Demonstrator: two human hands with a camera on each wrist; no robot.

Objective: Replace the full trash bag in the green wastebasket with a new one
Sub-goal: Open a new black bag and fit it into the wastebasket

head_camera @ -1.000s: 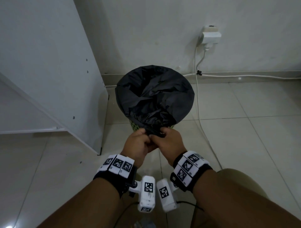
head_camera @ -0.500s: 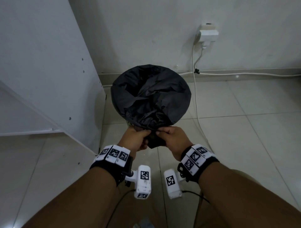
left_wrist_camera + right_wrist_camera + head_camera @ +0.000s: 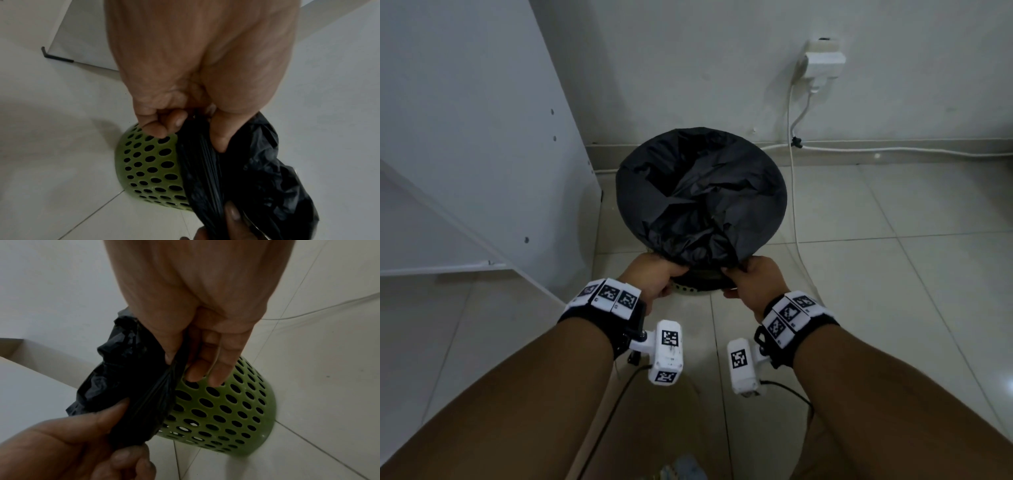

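Note:
A black trash bag [image 3: 698,195] lines the green perforated wastebasket [image 3: 150,170] and is folded over its rim; only a strip of the basket [image 3: 691,290] shows under the bag's near edge. My left hand [image 3: 654,279] grips the bag's near edge at the left, thumb and fingers pinching gathered plastic [image 3: 197,146]. My right hand [image 3: 751,282] grips the same edge at the right, with bunched black film [image 3: 127,386] between thumb and fingers, over the basket [image 3: 222,410]. The bag's inside is dark and crumpled.
A white cabinet panel [image 3: 482,137] stands close on the basket's left. Behind is a white wall with a plugged adapter [image 3: 822,61] and a white cable [image 3: 792,205] running down past the basket's right side. Pale floor tiles [image 3: 893,291] spread to the right.
My hands were together at the middle of the bag's near edge; they have moved apart along the rim, spreading the gathered plastic. The view has shifted closer to the basket.

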